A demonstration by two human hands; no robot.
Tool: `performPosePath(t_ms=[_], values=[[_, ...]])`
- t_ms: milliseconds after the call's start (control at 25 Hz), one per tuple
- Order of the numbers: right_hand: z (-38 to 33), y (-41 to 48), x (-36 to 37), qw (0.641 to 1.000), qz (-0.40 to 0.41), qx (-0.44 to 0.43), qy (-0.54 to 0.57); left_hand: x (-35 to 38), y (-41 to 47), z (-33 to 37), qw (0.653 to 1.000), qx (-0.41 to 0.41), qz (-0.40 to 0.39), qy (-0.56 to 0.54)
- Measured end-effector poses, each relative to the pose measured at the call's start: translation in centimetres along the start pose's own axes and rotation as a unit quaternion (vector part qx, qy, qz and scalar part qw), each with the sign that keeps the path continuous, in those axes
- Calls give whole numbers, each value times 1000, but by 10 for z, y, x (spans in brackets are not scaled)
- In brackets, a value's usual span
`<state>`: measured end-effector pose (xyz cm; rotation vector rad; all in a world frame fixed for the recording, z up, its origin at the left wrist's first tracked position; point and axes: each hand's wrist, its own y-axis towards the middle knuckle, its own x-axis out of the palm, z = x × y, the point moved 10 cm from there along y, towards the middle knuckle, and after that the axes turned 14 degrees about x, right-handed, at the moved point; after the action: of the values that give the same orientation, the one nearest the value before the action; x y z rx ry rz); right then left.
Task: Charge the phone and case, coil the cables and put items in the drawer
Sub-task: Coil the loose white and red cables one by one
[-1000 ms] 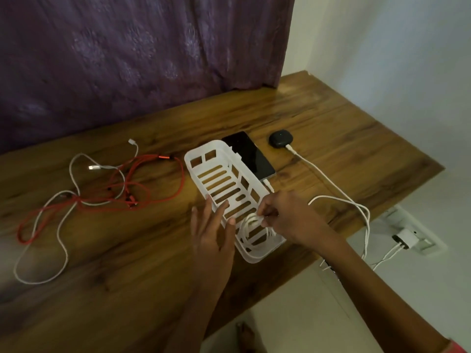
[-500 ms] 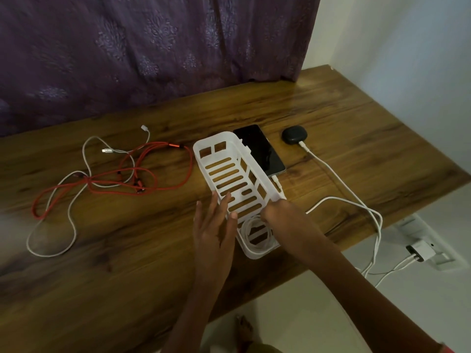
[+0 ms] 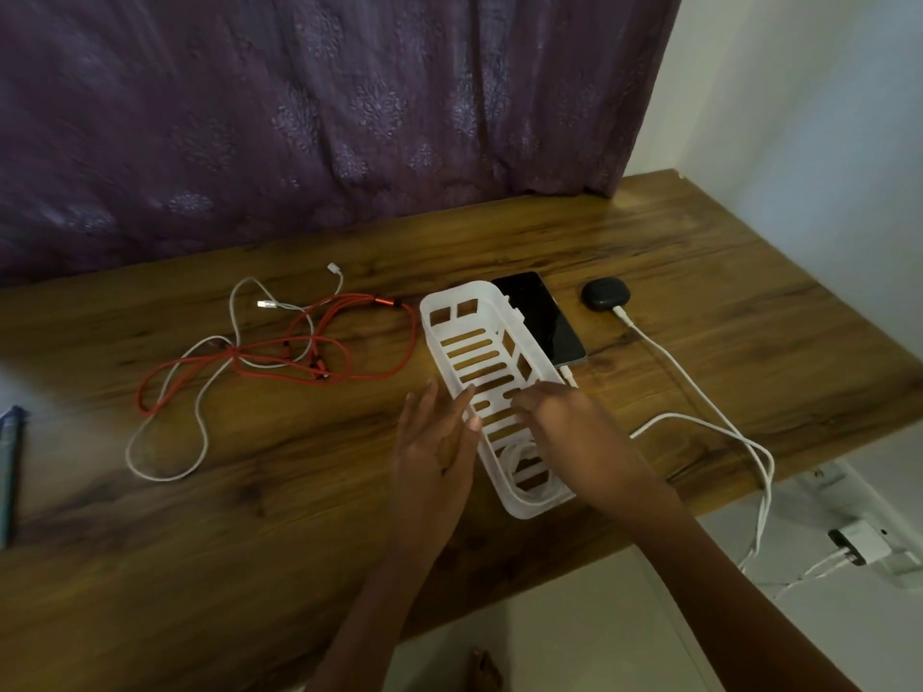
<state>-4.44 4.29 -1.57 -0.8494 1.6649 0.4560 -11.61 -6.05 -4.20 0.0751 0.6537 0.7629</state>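
A white slotted basket (image 3: pixel 449 304) lies on the wooden table (image 3: pixel 699 302). A coiled white cable (image 3: pixel 519 464) sits in its near end. My left hand (image 3: pixel 434 442) rests flat against the basket's left wall, fingers straight. Over the basket's middle hovers my right hand (image 3: pixel 569 427), fingers extended, holding nothing that I can see. A black phone (image 3: pixel 542 317) lies right of the basket with a white plug at its near end. The dark earbud case (image 3: pixel 606 294) has a white charging cable (image 3: pixel 699 392) plugged in. A loose red cable (image 3: pixel 319 347) and a white cable (image 3: pixel 200 427) lie tangled at the left.
A charger (image 3: pixel 861 544) sits in a wall socket below the table's right edge, with white leads running up to the table. A purple curtain (image 3: pixel 299 117) hangs behind. A blue-green object (image 3: pixel 10 457) lies at the far left edge.
My right hand has let go of the coiled white cable in the basket and moved up over the basket's middle. The view has shifted left.
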Motion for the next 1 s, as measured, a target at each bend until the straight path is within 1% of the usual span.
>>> performPosePath(t_ms=[80, 160, 240, 320, 440, 520, 640, 760, 840, 920, 1000], values=[[-26, 1, -17, 997, 46, -31, 47, -25, 1, 8, 999, 20, 43, -10], [-61, 1, -26, 993, 68, -62, 77, -58, -5, 1, 994, 29, 106, -21], [-81, 4, -24, 991, 65, -78, 90, -74, -7, -16, 991, 9, 129, -13], [-118, 10, -16, 989, 51, -100, 101, -106, -14, -38, 988, -17, 152, 3], [-173, 23, 4, 982, 17, -113, 148, -162, -22, -63, 981, -38, 189, 16], [-209, 32, 26, 979, -1, -123, 160, -194, -30, -85, 978, -59, 199, 34], [-258, 38, 60, 978, -16, -150, 146, -230, -40, -119, 973, -93, 208, 42], [-293, 45, 75, 978, 37, -146, 143, -257, -47, -146, 970, -121, 211, 25], [-308, 55, 83, 978, 77, -139, 137, -269, -46, -158, 973, -111, 203, 28], [-322, 64, 92, 978, 109, -155, 91, -277, -43, -164, 975, -104, 196, 26], [-335, 72, 104, 976, 121, -178, 38, -283, -39, -167, 977, -92, 189, 27]])
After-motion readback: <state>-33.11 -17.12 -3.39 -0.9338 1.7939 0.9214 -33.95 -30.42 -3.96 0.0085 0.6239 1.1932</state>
